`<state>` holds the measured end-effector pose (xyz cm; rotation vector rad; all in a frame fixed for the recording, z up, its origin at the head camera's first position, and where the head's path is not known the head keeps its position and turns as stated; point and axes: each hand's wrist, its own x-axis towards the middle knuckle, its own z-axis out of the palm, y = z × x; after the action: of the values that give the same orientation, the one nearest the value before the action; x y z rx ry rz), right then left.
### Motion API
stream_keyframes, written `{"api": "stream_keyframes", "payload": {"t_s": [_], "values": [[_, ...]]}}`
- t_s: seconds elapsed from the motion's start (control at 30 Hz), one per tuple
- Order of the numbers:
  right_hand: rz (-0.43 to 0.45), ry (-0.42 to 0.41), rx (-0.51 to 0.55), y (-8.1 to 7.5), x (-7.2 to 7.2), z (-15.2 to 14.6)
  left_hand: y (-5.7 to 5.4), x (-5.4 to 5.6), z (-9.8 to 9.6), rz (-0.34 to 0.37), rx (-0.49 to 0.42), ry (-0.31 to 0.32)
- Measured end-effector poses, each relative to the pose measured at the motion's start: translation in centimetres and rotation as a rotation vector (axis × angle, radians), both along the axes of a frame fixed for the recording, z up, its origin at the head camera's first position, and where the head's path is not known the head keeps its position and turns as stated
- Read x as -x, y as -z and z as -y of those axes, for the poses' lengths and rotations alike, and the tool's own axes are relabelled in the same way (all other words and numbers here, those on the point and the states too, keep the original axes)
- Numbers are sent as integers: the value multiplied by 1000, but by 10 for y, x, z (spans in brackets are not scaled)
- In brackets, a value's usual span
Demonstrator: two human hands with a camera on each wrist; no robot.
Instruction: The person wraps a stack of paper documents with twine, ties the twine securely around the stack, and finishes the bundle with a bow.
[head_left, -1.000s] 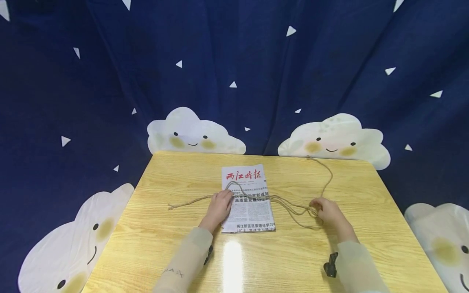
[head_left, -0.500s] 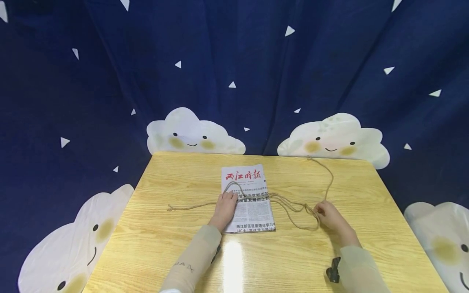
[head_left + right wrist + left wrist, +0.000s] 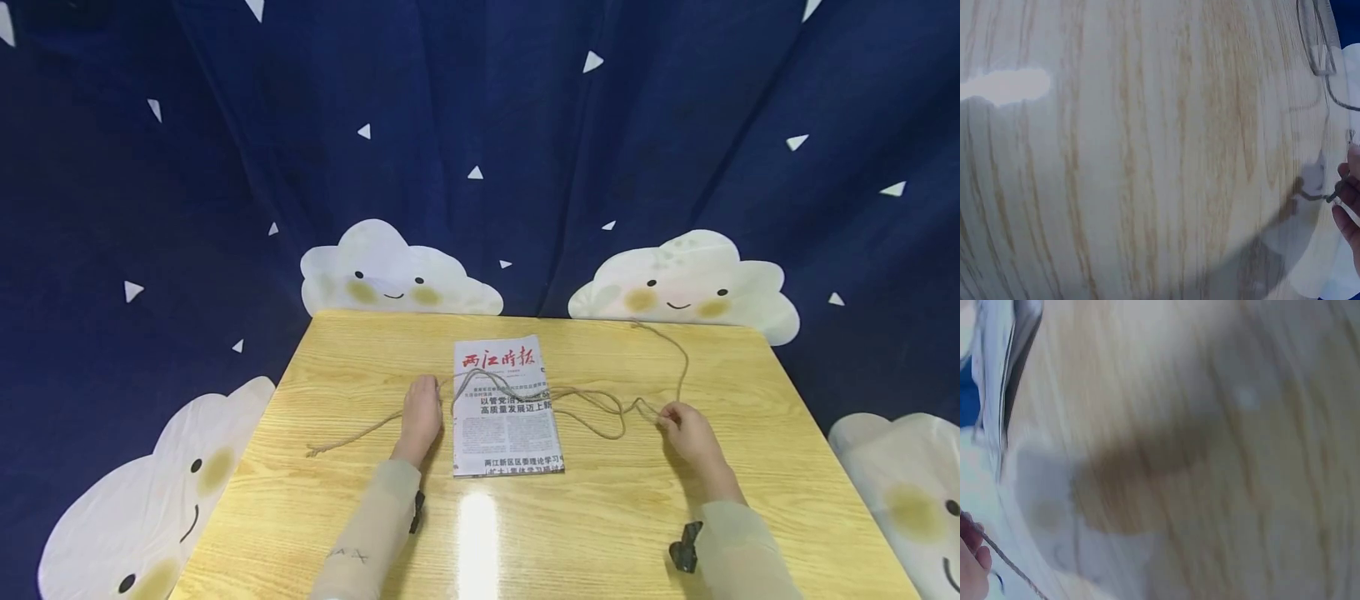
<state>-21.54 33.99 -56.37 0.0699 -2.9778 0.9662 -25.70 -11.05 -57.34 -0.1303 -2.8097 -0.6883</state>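
Note:
A folded newspaper (image 3: 502, 446) with a red masthead lies flat in the middle of the table. Thin brown twine (image 3: 592, 392) crosses over it, with loose loops spread to its right. My left hand (image 3: 422, 414) grips the twine just left of the newspaper, and a tail trails away to the left. In the left wrist view, the twine (image 3: 1013, 567) runs out past the fingers. My right hand (image 3: 688, 429) pinches the twine at the right, between thumb and fingers (image 3: 1349, 187) in the right wrist view. From there one length curves toward the table's far edge.
The wood-grain table (image 3: 600, 525) has a glossy light reflection near the front. Behind it hangs a dark blue curtain (image 3: 420, 108) with white triangles and clouds. Black wrist mounts (image 3: 684, 547) sit at the sleeves.
My left hand has moved from the newspaper to the left, drawing the twine leftward. My right hand has shifted slightly right, and the loops between have stretched and loosened.

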Motion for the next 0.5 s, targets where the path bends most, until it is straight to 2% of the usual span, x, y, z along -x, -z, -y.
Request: {"api": "stream_keyframes", "payload": {"t_s": [0.13,0.27,0.43,0.5], "values": [[-9,35,-22,1,-2,-2,0,-1,21,27,-119,-91],[-31,60,-41,4,-5,-3,2,-5,34,83,-181,-125],[-48,62,-65,8,-9,-3,8,-9,42,116,-189,-133],[-57,48,-90,9,-9,-2,10,-10,41,98,-157,-131]]}}
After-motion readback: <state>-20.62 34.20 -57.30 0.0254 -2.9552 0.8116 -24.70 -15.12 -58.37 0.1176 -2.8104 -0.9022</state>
